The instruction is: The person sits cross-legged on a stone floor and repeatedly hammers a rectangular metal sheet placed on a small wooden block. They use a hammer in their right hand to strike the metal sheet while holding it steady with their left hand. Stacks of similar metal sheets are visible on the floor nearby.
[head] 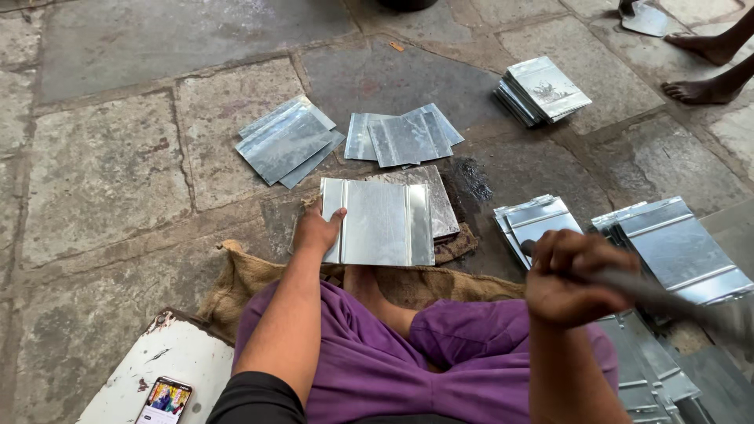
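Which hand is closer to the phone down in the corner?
Left. The left hand rests on a metal sheet above the phone; the right hand is far across.

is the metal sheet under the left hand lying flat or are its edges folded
Folded at the edges. The metal sheet lies on a block under the left hand, with a bent strip along each long side; the middle looks flat.
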